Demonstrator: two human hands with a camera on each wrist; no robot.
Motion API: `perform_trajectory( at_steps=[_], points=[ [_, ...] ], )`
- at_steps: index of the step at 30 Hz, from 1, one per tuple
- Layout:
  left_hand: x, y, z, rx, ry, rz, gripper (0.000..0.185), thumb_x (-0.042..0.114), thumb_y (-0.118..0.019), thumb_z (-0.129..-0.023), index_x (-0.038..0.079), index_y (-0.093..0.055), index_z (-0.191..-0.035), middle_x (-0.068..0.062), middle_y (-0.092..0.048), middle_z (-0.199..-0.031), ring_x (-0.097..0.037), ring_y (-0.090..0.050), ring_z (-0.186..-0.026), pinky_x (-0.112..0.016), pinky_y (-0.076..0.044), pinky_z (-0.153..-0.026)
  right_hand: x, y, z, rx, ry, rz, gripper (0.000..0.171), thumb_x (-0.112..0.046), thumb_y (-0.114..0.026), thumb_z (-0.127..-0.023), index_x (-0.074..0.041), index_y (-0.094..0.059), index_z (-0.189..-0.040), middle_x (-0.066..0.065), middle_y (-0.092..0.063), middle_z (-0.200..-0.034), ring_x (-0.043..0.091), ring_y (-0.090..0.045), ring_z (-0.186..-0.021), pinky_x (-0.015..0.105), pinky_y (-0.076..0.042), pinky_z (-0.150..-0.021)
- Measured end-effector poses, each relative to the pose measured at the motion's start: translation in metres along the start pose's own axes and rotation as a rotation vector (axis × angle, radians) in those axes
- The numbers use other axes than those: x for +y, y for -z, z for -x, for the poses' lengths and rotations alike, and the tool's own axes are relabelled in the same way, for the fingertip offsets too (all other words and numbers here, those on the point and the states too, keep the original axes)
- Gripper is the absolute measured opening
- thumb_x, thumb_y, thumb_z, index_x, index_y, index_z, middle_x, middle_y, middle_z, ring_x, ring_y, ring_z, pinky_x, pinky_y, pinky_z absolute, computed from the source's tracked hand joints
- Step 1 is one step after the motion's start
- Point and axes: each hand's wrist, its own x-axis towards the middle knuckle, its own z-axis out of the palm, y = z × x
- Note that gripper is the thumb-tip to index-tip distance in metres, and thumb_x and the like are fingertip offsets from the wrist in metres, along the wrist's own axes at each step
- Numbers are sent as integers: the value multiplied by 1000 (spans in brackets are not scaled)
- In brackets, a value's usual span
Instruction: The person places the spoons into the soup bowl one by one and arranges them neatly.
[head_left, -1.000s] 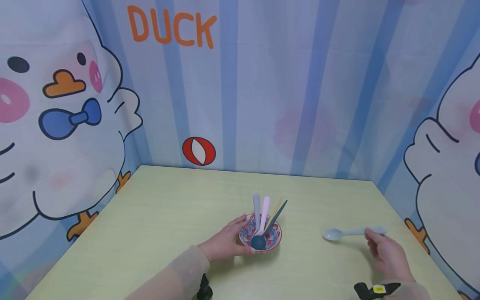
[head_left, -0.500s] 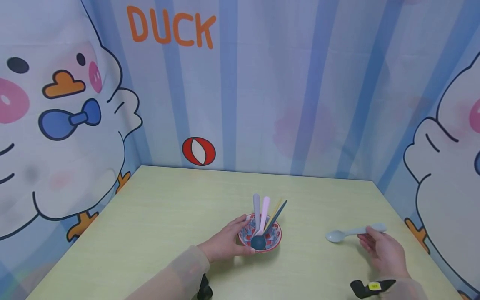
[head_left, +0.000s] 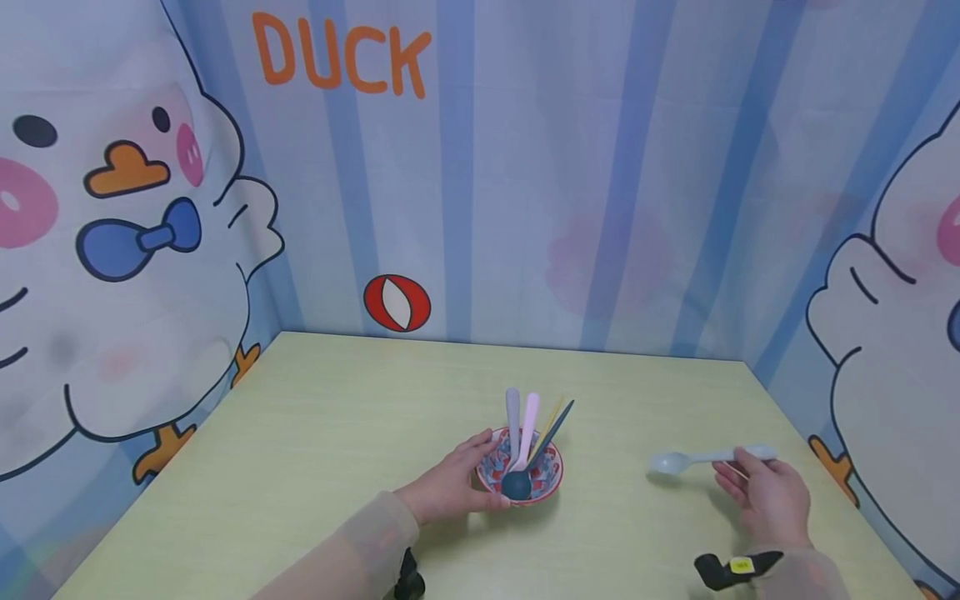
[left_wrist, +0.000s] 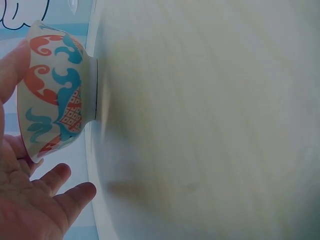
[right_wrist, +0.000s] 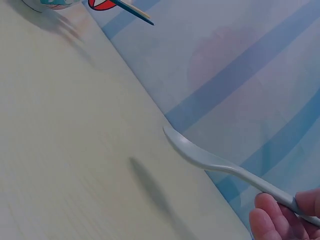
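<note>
My left hand [head_left: 452,483] grips the rim of a small patterned bowl [head_left: 556,486], thumb at the near side and fingers at the far left. In the left wrist view, the bowl [left_wrist: 55,95] shows red and blue scrolls on its outer wall, with its foot at the tabletop. Several utensils lean in it: a lavender handle [head_left: 513,412], a pink handle [head_left: 531,412], a yellow stick [head_left: 556,412] and a dark teal spoon [head_left: 516,484]. My right hand [head_left: 772,500] pinches a pale blue spoon [head_left: 672,463] by its handle. The right wrist view shows this spoon [right_wrist: 200,155] raised above its shadow.
The pale wooden tabletop [head_left: 337,417] reaches back to a blue striped curtain [head_left: 525,208] printed with cartoon ducks. Black straps with small mounts sit at both wrists, such as the right wrist mount [head_left: 720,573].
My right hand has shifted slightly left, and the pale blue spoon has tilted, its bowl now facing differently. My left hand and the patterned bowl stay in place.
</note>
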Motion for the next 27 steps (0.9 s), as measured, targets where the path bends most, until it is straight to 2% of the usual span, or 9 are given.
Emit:
perform_trajectory(
  at_steps=[11, 23, 27],
  points=[
    [4, 1, 2, -8, 21, 4, 91, 46, -77, -79, 12, -33, -151, -1, -19, -160, -28, -19, -145, -52, -26, -111, -11, -12, 13, -64, 28, -62, 22, -20, -57, -97, -9, -50, -115, -4, -67, -81, 10, -70, -78, 26, -56, -75],
    [3, 1, 2, -4, 6, -2, 90, 46, -76, -79, 11, -33, -151, -4, -19, -160, -29, -20, -144, -53, -27, -111, -21, -30, 25, -100, 56, -65, 23, -22, -59, -97, -9, -51, -114, -3, -66, -84, 12, -70, -79, 27, -56, -74],
    [4, 1, 2, -2, 5, -6, 90, 45, -76, -79, 11, -33, -150, -3, -19, -160, -29, -20, -144, -53, -27, -111, -24, -37, 28, -125, 58, -83, 28, -23, -60, -95, -8, -51, -116, -2, -67, -85, 12, -70, -78, 27, -56, -74]
  ],
)
